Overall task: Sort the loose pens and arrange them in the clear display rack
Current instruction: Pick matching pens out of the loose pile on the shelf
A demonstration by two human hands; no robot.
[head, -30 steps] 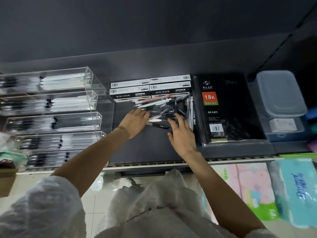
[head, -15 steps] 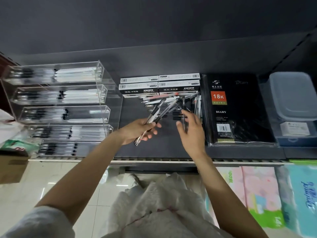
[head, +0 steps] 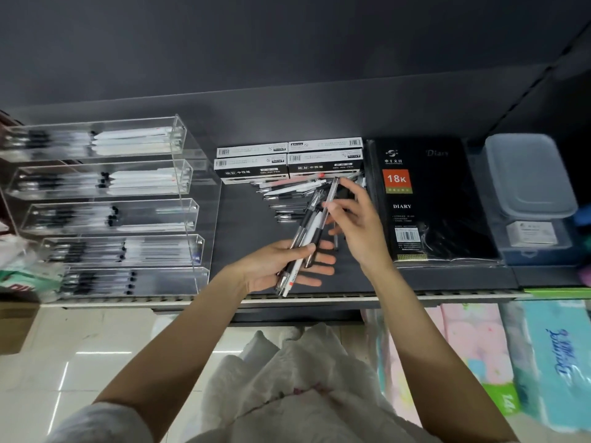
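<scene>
Pinched under my left thumb, a small bundle of clear-barrelled gel pens with black grips point(head: 302, 243) lies slantwise across the upturned palm of my left hand point(head: 281, 266), fingers loosely spread beneath it. My right hand point(head: 355, 225) is just beside it, thumb and forefinger nipping one more slim clear pen point(head: 329, 199) near its middle and laying it against the bundle; the other fingers are splayed.

I judge this to be the gathering step: pens are being picked from the loose heap and collected by kind, and none of this handful has reached the rack yet. The heap of loose black, white and clear pens point(head: 294, 196) sits on the dark grey shelf point(head: 243, 219), right in front of the black-and-white cardboard pen boxes point(head: 287, 164) and beside the black shrink-wrapped diary point(head: 425, 199).

Next I would need to square the tips so all point one way, then carry the bundle left to the clear acrylic tiered display rack point(head: 192, 199) and slide it into a matching tray (the lower ones look less crowded, though blur makes that hard to say).

Each of the rack's five trays already holds pens lying lengthwise, white-bodied ones in the top two. At the far right stands a translucent lidded plastic box point(head: 527, 177); its contents I cannot make out.
</scene>
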